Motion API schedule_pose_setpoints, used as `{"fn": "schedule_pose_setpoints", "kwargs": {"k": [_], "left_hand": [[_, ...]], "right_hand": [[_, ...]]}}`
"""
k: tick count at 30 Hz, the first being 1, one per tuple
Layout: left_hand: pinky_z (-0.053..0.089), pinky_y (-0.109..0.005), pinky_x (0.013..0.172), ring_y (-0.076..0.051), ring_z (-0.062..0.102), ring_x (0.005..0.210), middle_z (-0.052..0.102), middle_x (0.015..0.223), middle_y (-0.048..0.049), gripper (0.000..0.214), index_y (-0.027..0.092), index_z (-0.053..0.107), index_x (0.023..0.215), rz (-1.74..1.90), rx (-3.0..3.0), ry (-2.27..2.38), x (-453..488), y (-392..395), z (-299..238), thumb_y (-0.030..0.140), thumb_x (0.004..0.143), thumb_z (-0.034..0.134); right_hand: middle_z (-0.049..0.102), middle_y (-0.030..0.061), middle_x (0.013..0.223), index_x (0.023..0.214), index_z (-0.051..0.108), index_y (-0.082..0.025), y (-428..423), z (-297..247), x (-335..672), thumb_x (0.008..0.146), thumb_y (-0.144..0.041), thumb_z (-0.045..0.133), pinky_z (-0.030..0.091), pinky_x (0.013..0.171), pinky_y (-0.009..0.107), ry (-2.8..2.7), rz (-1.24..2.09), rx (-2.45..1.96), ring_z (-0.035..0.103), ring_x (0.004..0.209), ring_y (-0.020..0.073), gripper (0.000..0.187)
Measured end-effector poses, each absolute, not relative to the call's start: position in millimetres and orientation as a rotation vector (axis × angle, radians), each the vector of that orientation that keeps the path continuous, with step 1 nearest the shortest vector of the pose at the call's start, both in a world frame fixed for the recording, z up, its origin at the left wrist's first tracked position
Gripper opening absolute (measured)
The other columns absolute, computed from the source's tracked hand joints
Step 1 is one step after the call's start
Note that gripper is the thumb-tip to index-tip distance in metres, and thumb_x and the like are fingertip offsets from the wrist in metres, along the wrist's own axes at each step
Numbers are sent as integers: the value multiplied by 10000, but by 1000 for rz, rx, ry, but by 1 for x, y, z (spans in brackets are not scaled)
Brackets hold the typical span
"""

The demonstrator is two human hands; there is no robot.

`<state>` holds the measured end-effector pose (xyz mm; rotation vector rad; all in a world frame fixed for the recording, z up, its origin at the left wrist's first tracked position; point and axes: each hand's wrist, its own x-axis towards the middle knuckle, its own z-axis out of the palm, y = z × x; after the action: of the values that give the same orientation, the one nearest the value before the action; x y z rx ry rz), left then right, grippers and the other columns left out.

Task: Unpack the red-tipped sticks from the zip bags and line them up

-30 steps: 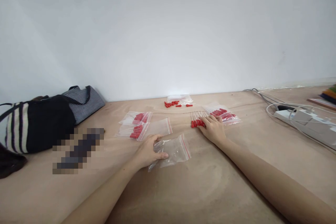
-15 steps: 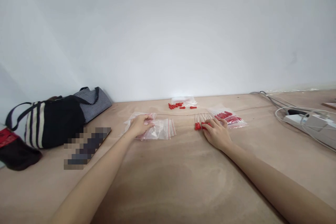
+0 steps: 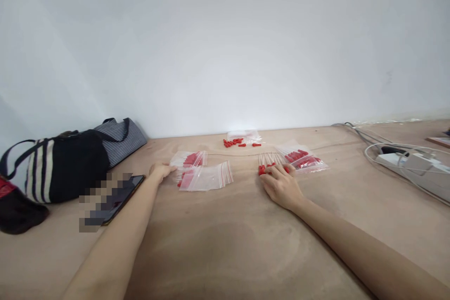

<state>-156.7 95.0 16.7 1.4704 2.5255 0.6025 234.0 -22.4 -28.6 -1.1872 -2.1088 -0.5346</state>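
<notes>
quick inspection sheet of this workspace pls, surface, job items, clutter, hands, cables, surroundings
Surface: brown table with wood-like grain.
Job's things: red-ended pieces in a row, pale stems pointing away; bags with red pieces to their right; transparent zip bags overlapping filled ones at left; loose red parts near the wall.
Clutter: black bag with white stripes; phone, partly pixelated.
Hands: right hand on the row; left hand by the left bags' edge, grip unclear.
Cables: white cable looped over a power strip.
Surroundings: pale wall behind.
</notes>
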Motion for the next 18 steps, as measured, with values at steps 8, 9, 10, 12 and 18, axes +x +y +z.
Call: {"fn": "schedule_pose_setpoints", "kwargs": {"k": [8, 9, 10, 12, 18], "left_hand": [[444, -330, 637, -314, 597, 855, 658, 854, -135, 201, 149, 626, 772, 655, 1708, 2577, -152, 86, 24, 311, 741, 511], [441, -332, 658, -310, 588, 883, 649, 898, -141, 211, 147, 614, 812, 692, 1746, 2580, -152, 83, 27, 298, 770, 473], [437, -331, 682, -299, 579, 906, 639, 932, -139, 221, 148, 597, 852, 726, 1779, 2584, -152, 80, 32, 283, 798, 431], [427, -320, 721, -269, 578, 909, 641, 912, -112, 232, 155, 560, 903, 871, 1862, 2575, -153, 71, 42, 252, 840, 359], [419, -248, 740, -171, 608, 761, 644, 814, -22, 215, 178, 480, 939, 1334, 2037, 2448, -131, 36, 76, 247, 894, 282]], "right_hand": [[612, 26, 859, 832, 614, -220, -27, -25, 232, 802, -198, 475, 211, 835, 369, -2151, -416, -1079, 483, 837, 162, 144], [609, 27, 859, 839, 616, -223, -29, -25, 229, 805, -224, 481, 214, 830, 366, -2165, -384, -1055, 482, 833, 162, 138], [606, 28, 862, 850, 616, -226, -31, -24, 225, 806, -253, 489, 217, 826, 365, -2182, -351, -1034, 480, 831, 162, 137], [601, 29, 872, 875, 615, -230, -36, -23, 217, 806, -301, 498, 217, 821, 366, -2219, -293, -997, 477, 830, 161, 153], [598, 32, 891, 907, 608, -229, -41, -21, 208, 813, -305, 483, 216, 814, 371, -2281, -205, -987, 484, 827, 158, 174]]}}
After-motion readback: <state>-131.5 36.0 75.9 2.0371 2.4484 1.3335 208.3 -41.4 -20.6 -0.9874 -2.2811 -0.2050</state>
